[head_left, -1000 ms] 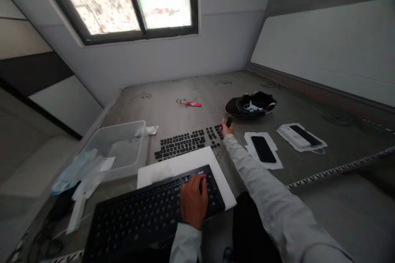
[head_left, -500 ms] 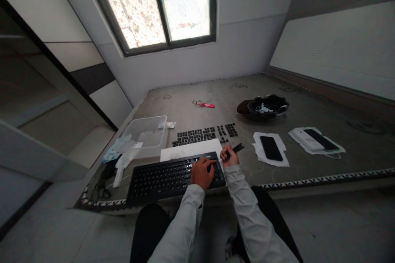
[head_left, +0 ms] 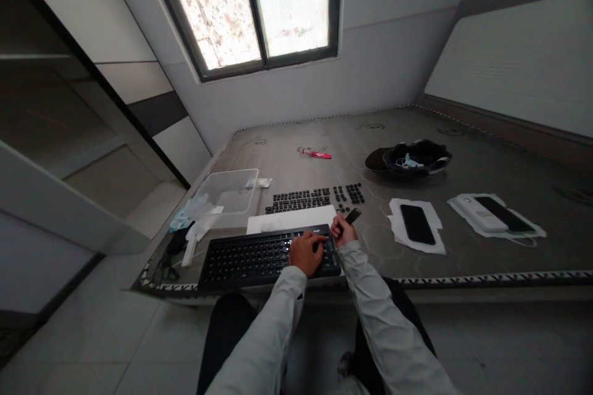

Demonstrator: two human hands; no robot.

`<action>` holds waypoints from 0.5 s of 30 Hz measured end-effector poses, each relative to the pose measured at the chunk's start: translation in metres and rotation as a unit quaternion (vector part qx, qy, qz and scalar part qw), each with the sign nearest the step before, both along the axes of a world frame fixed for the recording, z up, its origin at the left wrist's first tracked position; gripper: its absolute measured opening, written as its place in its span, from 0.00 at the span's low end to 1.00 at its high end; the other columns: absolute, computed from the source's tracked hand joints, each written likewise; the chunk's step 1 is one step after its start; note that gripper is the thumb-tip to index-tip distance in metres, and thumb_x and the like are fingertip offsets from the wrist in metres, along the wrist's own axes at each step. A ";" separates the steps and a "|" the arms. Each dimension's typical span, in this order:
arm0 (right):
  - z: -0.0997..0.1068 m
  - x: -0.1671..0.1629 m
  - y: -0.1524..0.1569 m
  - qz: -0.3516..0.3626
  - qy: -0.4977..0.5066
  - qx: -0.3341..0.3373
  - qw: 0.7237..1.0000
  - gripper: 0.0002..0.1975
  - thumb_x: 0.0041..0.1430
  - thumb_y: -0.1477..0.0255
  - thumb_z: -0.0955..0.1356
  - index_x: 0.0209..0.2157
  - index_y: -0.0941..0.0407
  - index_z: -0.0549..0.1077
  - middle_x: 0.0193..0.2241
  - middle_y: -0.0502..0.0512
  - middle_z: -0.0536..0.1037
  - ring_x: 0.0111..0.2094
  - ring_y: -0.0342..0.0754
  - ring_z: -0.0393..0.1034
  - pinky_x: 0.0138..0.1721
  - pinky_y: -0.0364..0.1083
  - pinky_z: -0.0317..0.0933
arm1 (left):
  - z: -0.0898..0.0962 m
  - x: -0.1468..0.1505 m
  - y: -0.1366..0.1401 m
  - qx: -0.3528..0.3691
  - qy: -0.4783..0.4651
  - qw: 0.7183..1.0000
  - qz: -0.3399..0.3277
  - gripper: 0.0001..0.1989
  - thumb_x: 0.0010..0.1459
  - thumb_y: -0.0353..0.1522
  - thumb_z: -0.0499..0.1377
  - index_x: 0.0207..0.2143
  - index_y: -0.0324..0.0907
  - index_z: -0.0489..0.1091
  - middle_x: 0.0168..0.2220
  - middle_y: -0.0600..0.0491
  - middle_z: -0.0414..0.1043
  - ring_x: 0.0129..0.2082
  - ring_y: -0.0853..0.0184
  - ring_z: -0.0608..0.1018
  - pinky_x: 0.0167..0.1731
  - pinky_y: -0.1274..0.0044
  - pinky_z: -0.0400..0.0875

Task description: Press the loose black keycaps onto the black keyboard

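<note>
A black keyboard (head_left: 250, 259) with its keycaps off lies near the front edge of the bed-like surface. My left hand (head_left: 306, 254) rests on its right part, index finger stretched to the right and a gap between it and the thumb. At the keyboard's upper right corner, my right hand (head_left: 343, 231) is closed around a short dark stick-like tool (head_left: 353, 216), whose wider end points up and away; its lower end is hidden by the fingers. Behind the keyboard is a white board (head_left: 291, 220). Loose black keycaps (head_left: 301, 199) are laid out in rows beyond it.
On the left stand a clear plastic box (head_left: 236, 197) and crumpled plastic wrap (head_left: 194, 213). To the right, a black phone (head_left: 417, 224) and a white device (head_left: 486, 213) lie on white sheets. A dark cap (head_left: 407, 160) and a red packet (head_left: 317, 154) are farther back.
The whole view has shifted a little, so things appear farther right. The tool in my right hand is tilted more steeply. My left hand stays on the keyboard.
</note>
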State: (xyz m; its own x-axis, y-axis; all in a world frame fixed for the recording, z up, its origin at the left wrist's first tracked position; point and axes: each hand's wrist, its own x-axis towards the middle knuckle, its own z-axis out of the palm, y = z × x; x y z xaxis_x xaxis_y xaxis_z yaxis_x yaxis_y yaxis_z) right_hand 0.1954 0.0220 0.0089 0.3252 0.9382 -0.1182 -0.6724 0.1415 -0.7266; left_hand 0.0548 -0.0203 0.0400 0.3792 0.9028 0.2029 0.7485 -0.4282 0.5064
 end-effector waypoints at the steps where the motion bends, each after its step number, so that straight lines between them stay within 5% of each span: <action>1: 0.000 -0.001 0.001 0.005 0.000 -0.008 1.000 0.25 0.38 0.56 0.76 0.18 0.55 0.61 0.12 0.40 0.55 0.11 0.33 0.44 0.10 0.37 0.40 | 0.000 0.000 0.000 -0.001 0.002 1.000 0.000 0.13 0.60 0.30 0.56 0.43 0.51 0.76 0.42 0.56 0.75 0.41 0.68 0.75 0.45 0.73 0.65; 8: 0.007 -0.004 0.000 0.025 -0.006 -0.030 0.999 0.28 0.31 0.53 0.78 0.16 0.56 0.61 0.12 0.40 0.55 0.11 0.32 0.45 0.10 0.36 0.40 | -0.004 0.000 0.001 0.012 0.018 1.000 0.003 0.13 0.61 0.30 0.55 0.44 0.52 0.76 0.42 0.57 0.74 0.39 0.68 0.75 0.42 0.74 0.64; 15: 0.001 -0.010 -0.008 0.058 -0.109 0.002 0.992 0.30 0.36 0.47 0.75 0.17 0.56 0.62 0.14 0.42 0.57 0.13 0.34 0.45 0.11 0.37 0.39 | -0.006 -0.001 0.001 0.018 0.039 0.999 0.001 0.11 0.62 0.31 0.55 0.44 0.49 0.75 0.43 0.55 0.74 0.41 0.67 0.74 0.42 0.74 0.63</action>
State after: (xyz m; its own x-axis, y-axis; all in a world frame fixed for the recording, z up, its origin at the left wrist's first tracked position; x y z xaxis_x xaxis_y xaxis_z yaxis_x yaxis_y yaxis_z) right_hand 0.1854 0.0145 0.0100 0.2331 0.9711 -0.0523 -0.5113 0.0766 -0.8560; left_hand 0.0539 -0.0195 0.0341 0.3930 0.8964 0.2051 0.7857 -0.4432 0.4315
